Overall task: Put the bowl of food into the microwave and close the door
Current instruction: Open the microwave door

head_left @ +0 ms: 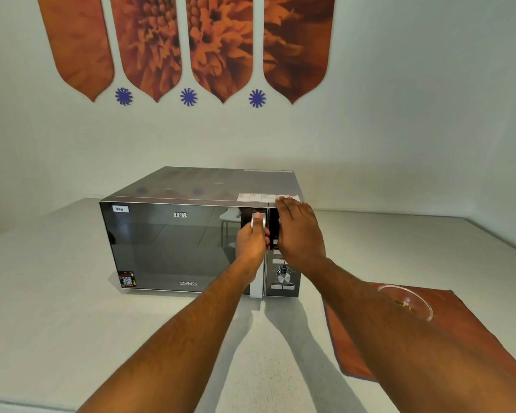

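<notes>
Left hand (252,244) was wrapped around the door handle (258,223) of the shut microwave (191,234) at frame centre, right hand (298,234) lay flat, fingers together, bracing the control panel's top edge. Bowl (405,302) sat lower right on the orange mat (471,329), half behind the right forearm; clear, likely glass, so rigid, slick, breakable, best cupped under the rim with both hands. Counter (57,308) lower left looked open for the door swing, though the bowl sat near the mat's far edge
</notes>
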{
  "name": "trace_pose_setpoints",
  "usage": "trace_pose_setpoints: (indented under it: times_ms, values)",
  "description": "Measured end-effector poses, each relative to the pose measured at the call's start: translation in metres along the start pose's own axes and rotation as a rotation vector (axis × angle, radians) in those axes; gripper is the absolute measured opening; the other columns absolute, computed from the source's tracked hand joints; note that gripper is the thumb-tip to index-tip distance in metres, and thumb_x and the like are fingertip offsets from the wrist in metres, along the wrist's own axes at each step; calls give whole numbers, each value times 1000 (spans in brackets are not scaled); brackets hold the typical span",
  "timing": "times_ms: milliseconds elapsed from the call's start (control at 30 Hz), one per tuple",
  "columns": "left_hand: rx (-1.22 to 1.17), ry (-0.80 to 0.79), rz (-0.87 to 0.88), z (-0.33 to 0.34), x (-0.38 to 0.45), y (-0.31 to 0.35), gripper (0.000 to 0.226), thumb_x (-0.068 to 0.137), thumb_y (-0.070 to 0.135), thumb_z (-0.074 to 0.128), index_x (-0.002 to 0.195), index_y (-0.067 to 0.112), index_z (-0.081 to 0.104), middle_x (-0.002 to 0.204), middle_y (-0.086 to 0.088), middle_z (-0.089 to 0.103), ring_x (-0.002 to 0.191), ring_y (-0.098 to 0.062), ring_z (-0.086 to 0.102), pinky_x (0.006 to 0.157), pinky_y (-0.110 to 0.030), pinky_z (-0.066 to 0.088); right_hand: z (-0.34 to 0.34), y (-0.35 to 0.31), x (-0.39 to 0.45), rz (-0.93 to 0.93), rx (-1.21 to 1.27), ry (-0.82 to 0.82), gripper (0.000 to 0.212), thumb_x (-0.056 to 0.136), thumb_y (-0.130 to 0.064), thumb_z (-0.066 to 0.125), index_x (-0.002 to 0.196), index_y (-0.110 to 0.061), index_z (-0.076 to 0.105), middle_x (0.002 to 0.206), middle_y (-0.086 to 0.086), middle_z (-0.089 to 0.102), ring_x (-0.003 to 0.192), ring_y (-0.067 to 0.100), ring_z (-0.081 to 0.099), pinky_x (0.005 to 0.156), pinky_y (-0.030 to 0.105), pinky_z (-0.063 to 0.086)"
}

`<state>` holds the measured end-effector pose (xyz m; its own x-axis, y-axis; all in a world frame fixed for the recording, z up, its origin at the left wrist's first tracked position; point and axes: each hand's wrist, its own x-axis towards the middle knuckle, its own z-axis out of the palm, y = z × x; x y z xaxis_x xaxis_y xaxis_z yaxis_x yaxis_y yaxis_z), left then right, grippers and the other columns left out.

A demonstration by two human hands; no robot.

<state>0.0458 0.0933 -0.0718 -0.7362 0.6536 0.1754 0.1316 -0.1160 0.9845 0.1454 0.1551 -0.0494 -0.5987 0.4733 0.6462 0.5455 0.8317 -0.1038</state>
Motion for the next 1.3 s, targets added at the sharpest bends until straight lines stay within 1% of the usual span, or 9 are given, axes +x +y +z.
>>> trace_pose_setpoints:
  times_ms: [100, 267, 467, 533, 667, 800, 1000, 1133, 1300]
  values:
    - [3, 10, 0, 0, 1, 0, 53, 96, 59, 33, 83, 15, 58, 72, -2, 59, 67, -12, 55, 60, -21, 45, -4, 2, 1, -14, -1, -17, 70, 92, -23, 62, 155, -9, 34, 160, 12, 41, 151, 29, 34, 126, 43, 17]
    - [14, 43, 3, 4, -1, -1, 54, 95, 62, 32, 81, 16, 57, 70, -1, 58, 66, -11, 54, 62, -21, 46, -8, 5, 3, -21, -2, -19, 70, 94, -18, 61, 156, -10, 32, 162, 11, 38, 152, 29, 32, 127, 43, 19]
    - [2, 98, 3, 6, -5, 2, 50, 96, 59, 33, 80, 18, 56, 70, 1, 57, 64, -9, 54, 60, -19, 44, -5, 4, 2, -20, 12, -11, 68, 98, -25, 58, 158, -12, 30, 164, 9, 35, 153, 28, 29, 128, 43, 17]
    - [-21, 143, 4, 10, -12, 4, 48, 98, 55, 35, 78, 16, 56, 67, 1, 56, 62, -10, 52, 60, -20, 44, -5, 4, 1, -23, 12, -10, 69, 98, -26, 59, 158, -12, 29, 164, 9, 35, 153, 27, 28, 128, 43, 15]
    - [-79, 339, 92, 6, -43, -4, 48, 98, 51, 40, 68, 16, 53, 60, 0, 52, 57, -14, 49, 55, -29, 43, -4, 3, -1, -18, 11, 4, 68, 97, -26, 58, 157, -11, 29, 163, 9, 36, 153, 27, 29, 128, 42, 15]
    - [-111, 332, 123, -14, -68, -2, 46, 98, 49, 42, 67, 16, 52, 60, -2, 50, 56, -15, 46, 54, -29, 40, -7, -1, -2, -14, 20, 3, 63, 101, -29, 54, 157, -11, 31, 162, 10, 37, 152, 28, 30, 129, 45, 17]
    - [-26, 472, 165, -41, -107, -3, 47, 97, 49, 42, 66, 15, 51, 60, -3, 51, 56, -12, 50, 56, -24, 45, -10, -2, -5, -22, 25, -6, 61, 101, -27, 52, 156, -9, 32, 161, 12, 39, 151, 30, 32, 128, 48, 18]
    - [29, 564, 254, -68, -139, -1, 47, 95, 55, 37, 67, 19, 48, 62, -2, 50, 59, -14, 50, 59, -30, 44, -10, -5, -7, -18, 13, -20, 64, 100, -31, 54, 156, -9, 31, 161, 14, 38, 152, 31, 31, 128, 48, 16]
    - [101, 611, 400, -112, -177, 4, 47, 84, 70, 45, 76, 23, 49, 63, 5, 49, 50, 1, 50, 48, -11, 42, -10, -5, -9, -19, 29, -12, 64, 99, -35, 53, 154, -7, 35, 159, 15, 42, 149, 33, 35, 127, 49, 19]
